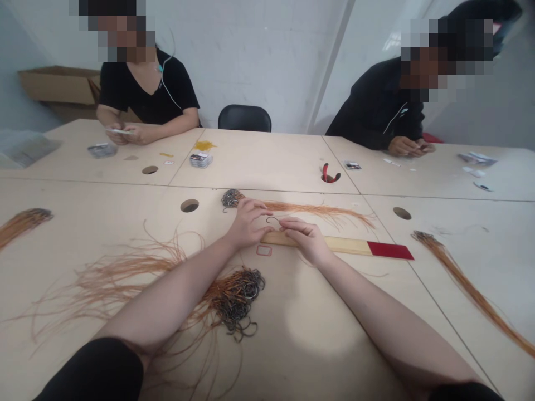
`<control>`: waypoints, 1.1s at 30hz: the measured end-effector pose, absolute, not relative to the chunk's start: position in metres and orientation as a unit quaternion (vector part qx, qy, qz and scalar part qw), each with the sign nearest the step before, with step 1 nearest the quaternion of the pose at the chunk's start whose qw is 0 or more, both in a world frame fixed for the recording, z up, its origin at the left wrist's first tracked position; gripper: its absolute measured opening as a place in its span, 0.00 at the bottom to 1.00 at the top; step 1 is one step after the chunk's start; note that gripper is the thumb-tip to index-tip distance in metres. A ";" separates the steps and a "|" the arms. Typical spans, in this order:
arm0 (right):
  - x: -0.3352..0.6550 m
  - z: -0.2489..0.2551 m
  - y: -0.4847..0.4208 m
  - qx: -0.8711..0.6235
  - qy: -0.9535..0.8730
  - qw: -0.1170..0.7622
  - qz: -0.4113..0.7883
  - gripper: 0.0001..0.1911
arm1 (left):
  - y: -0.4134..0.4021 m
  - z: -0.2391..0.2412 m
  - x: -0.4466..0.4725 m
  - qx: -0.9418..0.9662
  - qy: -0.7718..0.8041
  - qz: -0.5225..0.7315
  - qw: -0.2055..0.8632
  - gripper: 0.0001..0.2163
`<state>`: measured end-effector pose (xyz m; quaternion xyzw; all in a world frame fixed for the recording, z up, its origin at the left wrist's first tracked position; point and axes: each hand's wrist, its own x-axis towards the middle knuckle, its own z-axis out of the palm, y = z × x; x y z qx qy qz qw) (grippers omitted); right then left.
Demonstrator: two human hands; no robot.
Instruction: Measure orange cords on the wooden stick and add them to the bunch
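Note:
A dark fish hook (pixel 271 218) is pinched between the thumb and fingertips of my right hand (pixel 307 236), its bend pointing left. My left hand (pixel 247 225) faces it with thumb and fingers apart, its thumb by the left end of a flat wooden strip (pixel 340 244) with a red end. Behind my hands lies a bundle of hooks (pixel 230 198) with orange lines trailing right. A larger pile of hooks (pixel 240 295) with loose orange lines lies near my left forearm, which covers part of the lines. A small red-framed label (pixel 263 250) sits just below the strip.
More bundles of orange line lie at the left (pixel 27 223) and right (pixel 463 278). Across the joined tables two people work with their hands. Red-handled pliers (pixel 330 174) stand in a table hole. Small clear packs (pixel 200 160) and yellow pieces (pixel 204 145) lie farther back.

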<state>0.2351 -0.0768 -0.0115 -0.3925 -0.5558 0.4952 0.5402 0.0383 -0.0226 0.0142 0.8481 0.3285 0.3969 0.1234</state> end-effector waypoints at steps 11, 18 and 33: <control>0.237 -0.005 -0.077 -0.381 -0.452 0.573 0.567 0.06 | -0.021 0.008 0.038 0.853 0.307 0.407 0.112 0.11; 0.238 -0.009 -0.076 -0.377 -0.440 0.575 0.577 0.07 | -0.022 0.008 0.039 0.856 0.306 0.407 0.088 0.11; 0.237 -0.017 -0.077 -0.407 -0.484 0.562 0.533 0.11 | -0.030 0.010 0.041 0.904 0.256 0.316 0.130 0.16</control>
